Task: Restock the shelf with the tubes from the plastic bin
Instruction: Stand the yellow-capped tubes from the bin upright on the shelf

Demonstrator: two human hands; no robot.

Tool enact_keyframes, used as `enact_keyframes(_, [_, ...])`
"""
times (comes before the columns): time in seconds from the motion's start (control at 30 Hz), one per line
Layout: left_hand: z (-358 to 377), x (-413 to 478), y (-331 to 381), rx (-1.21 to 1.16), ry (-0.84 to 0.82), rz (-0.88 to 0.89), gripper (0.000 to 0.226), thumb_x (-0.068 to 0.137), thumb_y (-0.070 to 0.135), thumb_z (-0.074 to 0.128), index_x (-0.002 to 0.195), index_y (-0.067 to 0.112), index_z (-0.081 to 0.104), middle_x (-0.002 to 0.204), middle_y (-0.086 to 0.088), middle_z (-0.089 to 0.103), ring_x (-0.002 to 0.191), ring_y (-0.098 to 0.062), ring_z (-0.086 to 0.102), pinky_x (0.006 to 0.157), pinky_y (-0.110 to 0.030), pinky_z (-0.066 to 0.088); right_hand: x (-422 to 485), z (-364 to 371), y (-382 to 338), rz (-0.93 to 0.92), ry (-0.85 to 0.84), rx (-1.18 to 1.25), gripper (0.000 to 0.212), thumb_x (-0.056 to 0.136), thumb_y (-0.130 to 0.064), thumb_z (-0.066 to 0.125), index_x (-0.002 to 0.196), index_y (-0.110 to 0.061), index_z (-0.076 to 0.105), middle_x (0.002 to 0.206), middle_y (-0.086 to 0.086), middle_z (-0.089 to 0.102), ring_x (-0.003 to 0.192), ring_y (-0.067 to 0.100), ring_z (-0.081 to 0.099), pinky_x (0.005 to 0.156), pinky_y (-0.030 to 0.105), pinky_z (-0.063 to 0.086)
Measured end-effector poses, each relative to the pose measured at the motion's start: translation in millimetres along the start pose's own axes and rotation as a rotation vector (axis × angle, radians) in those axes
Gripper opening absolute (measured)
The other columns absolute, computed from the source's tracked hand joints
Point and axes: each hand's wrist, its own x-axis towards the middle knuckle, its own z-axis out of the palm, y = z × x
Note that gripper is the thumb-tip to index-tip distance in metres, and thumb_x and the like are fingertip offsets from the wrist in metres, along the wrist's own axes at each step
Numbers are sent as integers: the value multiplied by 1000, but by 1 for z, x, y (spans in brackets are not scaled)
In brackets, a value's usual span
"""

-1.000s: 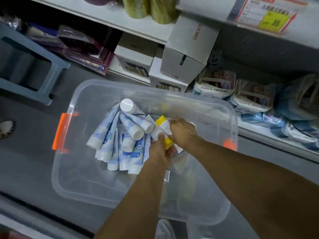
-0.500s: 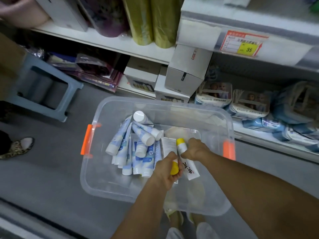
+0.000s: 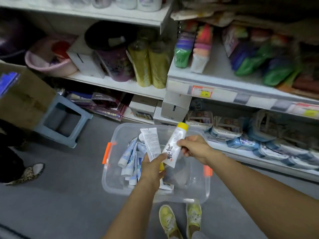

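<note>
Head | left hand (image 3: 151, 169) grips flat white tube (image 3: 151, 144) | right hand (image 3: 196, 149) grips yellow-capped tube (image 3: 172, 149)

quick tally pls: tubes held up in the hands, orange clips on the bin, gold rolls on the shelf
tubes held up: 2, one in the left hand, one in the right hand
orange clips on the bin: 2
gold rolls: 2
total: 6
</note>
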Motion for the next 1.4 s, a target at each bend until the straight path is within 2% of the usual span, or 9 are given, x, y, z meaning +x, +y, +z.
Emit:
enact_keyframes(0.17, [11, -39, 53, 123, -43, 258, 31, 78, -9, 66, 101, 10, 61, 99, -16, 69, 81, -28, 66, 66, -36, 56, -55, -9, -43, -123, -89, 267, 8, 85, 0, 66, 91, -2, 62, 69, 11, 63, 51, 13, 57, 47, 23, 48])
enact_keyframes(0.27, [18, -62, 88, 210, -63, 382, 35, 75, -13, 66, 102, 8, 62, 90, -10, 71, 72, -22, 67, 55, -29, 55, -83, -18, -72, -300, -22, 250, 57, 78, 3, 73, 124, -10, 42, 96, 9, 63, 69, 19, 63, 60, 35, 54])
enact_keyframes(0.37, [28, -81, 119, 303, -128, 482, 38, 74, -15, 66, 103, 9, 62, 92, -11, 71, 75, -22, 67, 61, -30, 55, -109, -35, -102, -582, 57, -63, 89, 74, 1, 76, 143, -29, 29, 121, 0, 49, 99, 18, 60, 88, 38, 55])
enact_keyframes(0.5, [44, -104, 151, 381, -197, 565, 40, 74, -13, 67, 103, 15, 63, 98, -9, 71, 84, -24, 67, 73, -39, 56, -141, -70, -134, -719, 49, -661, 66, 80, -23, 75, 139, -26, 45, 118, -1, 40, 112, 17, 48, 104, 35, 41])
enact_keyframes(0.63, [63, -128, 167, 475, -286, 631, 44, 73, -11, 70, 110, 12, 62, 106, -11, 71, 92, -27, 67, 72, -39, 56, -177, -103, -159, -803, 159, -1235, 48, 79, -40, 69, 123, -36, 53, 118, -5, 60, 110, 18, 53, 89, 39, 47])
enact_keyframes(0.8, [116, -169, 185, 564, -410, 760, 48, 74, -6, 71, 116, 15, 60, 106, -2, 70, 92, -17, 67, 65, -22, 53, -213, -144, -183, -950, 479, -1562, 35, 78, -42, 61, 109, -25, 57, 108, -2, 54, 108, 20, 45, 74, 31, 39])
enact_keyframes(1.03, [216, -220, 195, 478, -511, 873, 39, 79, 1, 71, 114, 14, 60, 109, -3, 70, 95, -18, 68, 74, -30, 58, -247, -239, -200, -919, 636, -1341, 38, 75, -39, 63, 109, -25, 56, 105, -4, 57, 101, 19, 50, 75, 35, 47])
enact_keyframes(1.27, [297, -246, 191, 379, -474, 809, 18, 87, 18, 64, 104, 16, 59, 72, -9, 65, 49, -16, 55, 42, -25, 45, -270, -343, -213, -886, 779, -835, 39, 75, -38, 74, 109, -23, 62, 97, -3, 64, 88, 22, 58, 72, 37, 48])
enact_keyframes(1.4, [335, -246, 186, 283, -503, 762, 19, 88, 20, 62, 106, 17, 57, 66, -5, 59, 44, -14, 48, 39, -22, 34, -263, -387, -231, -892, 775, -463, 37, 79, -28, 76, 109, -12, 62, 95, 1, 65, 82, 18, 60, 69, 31, 46])
